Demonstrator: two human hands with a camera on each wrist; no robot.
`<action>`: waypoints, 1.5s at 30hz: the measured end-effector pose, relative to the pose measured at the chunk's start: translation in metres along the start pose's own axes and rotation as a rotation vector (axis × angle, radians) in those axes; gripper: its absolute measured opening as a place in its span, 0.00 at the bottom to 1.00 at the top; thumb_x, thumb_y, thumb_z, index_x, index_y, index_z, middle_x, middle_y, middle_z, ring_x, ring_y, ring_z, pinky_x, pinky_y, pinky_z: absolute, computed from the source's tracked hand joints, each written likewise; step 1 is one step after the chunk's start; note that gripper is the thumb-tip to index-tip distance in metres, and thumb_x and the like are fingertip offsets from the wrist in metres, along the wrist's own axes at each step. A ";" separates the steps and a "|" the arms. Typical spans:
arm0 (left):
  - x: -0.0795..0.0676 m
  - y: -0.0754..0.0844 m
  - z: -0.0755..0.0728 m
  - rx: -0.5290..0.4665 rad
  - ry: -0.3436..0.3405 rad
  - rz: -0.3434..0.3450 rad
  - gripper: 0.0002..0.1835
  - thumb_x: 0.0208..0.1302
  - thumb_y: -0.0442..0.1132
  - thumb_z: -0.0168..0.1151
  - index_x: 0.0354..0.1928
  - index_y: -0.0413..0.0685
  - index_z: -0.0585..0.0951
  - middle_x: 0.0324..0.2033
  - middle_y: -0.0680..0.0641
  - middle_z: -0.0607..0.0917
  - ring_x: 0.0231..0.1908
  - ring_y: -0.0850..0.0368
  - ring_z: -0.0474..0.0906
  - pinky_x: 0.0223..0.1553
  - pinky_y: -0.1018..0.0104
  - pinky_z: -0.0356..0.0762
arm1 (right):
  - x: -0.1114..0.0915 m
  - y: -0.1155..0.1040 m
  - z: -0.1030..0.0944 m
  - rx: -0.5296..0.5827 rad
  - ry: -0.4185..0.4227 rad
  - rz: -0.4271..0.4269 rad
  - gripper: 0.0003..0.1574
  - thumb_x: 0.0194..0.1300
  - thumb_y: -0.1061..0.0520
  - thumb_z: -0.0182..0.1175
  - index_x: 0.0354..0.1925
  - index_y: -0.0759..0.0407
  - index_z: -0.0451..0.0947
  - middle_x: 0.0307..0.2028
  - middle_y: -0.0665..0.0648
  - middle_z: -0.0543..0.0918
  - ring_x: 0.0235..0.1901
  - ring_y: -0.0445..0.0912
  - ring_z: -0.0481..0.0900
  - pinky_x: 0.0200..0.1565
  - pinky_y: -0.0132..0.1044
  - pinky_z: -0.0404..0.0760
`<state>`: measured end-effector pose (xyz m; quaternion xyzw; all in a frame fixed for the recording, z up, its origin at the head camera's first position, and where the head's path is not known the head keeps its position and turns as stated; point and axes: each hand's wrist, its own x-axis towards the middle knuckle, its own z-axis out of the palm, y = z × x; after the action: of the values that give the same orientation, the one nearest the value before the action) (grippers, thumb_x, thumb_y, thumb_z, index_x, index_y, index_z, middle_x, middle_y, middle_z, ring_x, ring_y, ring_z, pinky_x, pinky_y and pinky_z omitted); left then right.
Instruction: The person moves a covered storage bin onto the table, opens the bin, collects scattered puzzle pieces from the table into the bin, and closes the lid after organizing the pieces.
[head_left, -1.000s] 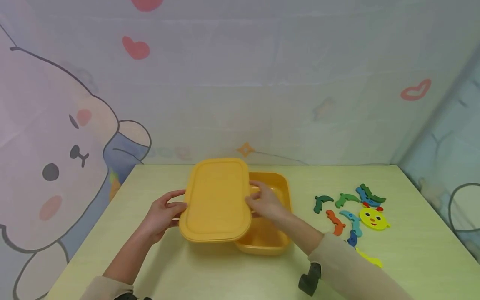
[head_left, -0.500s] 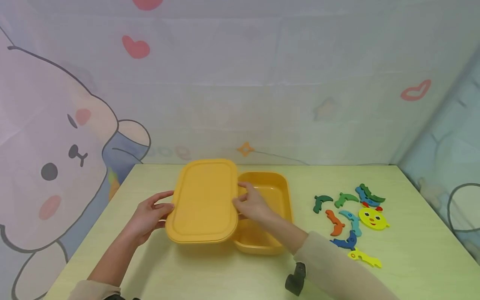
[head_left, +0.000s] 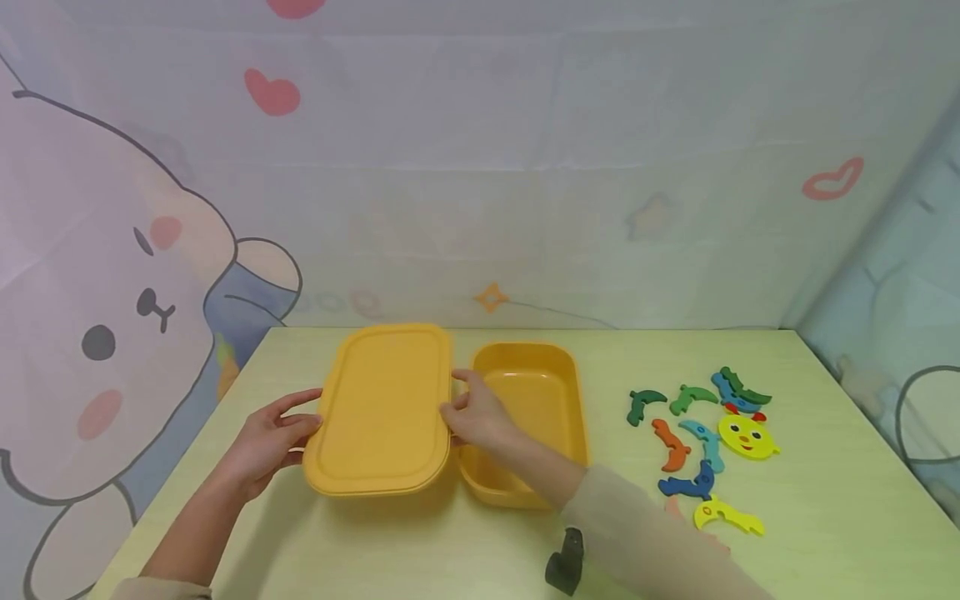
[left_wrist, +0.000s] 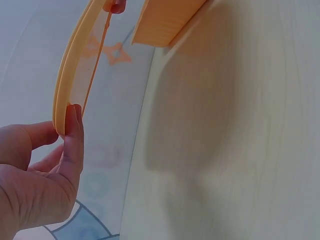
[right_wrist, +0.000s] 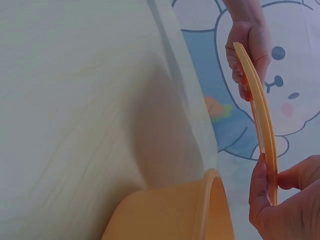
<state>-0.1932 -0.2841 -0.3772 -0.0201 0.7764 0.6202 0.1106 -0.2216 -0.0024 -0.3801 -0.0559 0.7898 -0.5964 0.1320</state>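
Note:
A flat yellow-orange lid (head_left: 381, 408) with rounded corners is held above the table by both hands. My left hand (head_left: 264, 440) pinches its left edge, the thumb on top and fingers beneath, as the left wrist view shows of the lid (left_wrist: 70, 70). At the opposite edge my right hand (head_left: 480, 412) pinches it the same way; the right wrist view shows the lid (right_wrist: 265, 130) edge-on between thumb and fingers. Just right of the lid stands the matching yellow-orange box (head_left: 536, 400), uncovered, with nothing seen inside. My right forearm crosses over its front part.
On the table's right side lie several flat curved puzzle pieces, among them an orange one (head_left: 671, 446), a dark blue one (head_left: 688, 483) and a yellow one (head_left: 727, 515). A yellow smiling face piece (head_left: 748, 437) lies beside them. A printed cloth (head_left: 600, 167) hangs behind the table.
Both hands have carried the lid leftward, off the box, so more of the box's inside shows. The box and the puzzle pieces have stayed in place.

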 end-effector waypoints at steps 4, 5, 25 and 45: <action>-0.002 -0.001 -0.005 0.009 0.003 -0.001 0.32 0.64 0.39 0.56 0.67 0.41 0.58 0.37 0.56 0.85 0.33 0.57 0.83 0.35 0.62 0.82 | 0.002 0.001 0.007 -0.008 -0.001 0.003 0.36 0.63 0.61 0.55 0.67 0.57 0.55 0.37 0.60 0.77 0.23 0.44 0.78 0.31 0.44 0.83; -0.002 -0.001 -0.006 0.011 0.004 -0.002 0.32 0.64 0.39 0.56 0.67 0.41 0.58 0.37 0.56 0.84 0.33 0.57 0.83 0.35 0.62 0.82 | 0.003 0.001 0.009 -0.015 -0.002 0.004 0.36 0.63 0.61 0.54 0.67 0.57 0.54 0.36 0.59 0.77 0.24 0.45 0.78 0.32 0.44 0.83; -0.007 -0.013 -0.028 0.119 0.080 -0.055 0.31 0.65 0.41 0.56 0.66 0.35 0.59 0.40 0.50 0.84 0.33 0.59 0.82 0.35 0.62 0.82 | 0.005 0.001 0.045 -0.111 -0.032 0.013 0.38 0.64 0.64 0.51 0.69 0.63 0.48 0.24 0.54 0.76 0.19 0.47 0.79 0.28 0.39 0.82; -0.014 -0.031 -0.036 0.239 0.114 -0.096 0.30 0.64 0.39 0.56 0.63 0.30 0.62 0.41 0.45 0.84 0.33 0.64 0.80 0.36 0.64 0.82 | -0.001 0.009 0.070 -0.116 -0.002 0.031 0.36 0.63 0.66 0.51 0.66 0.67 0.52 0.27 0.55 0.76 0.19 0.47 0.78 0.18 0.31 0.75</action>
<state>-0.1799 -0.3276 -0.3967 -0.0790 0.8479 0.5150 0.0974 -0.2012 -0.0647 -0.4063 -0.0518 0.8237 -0.5474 0.1387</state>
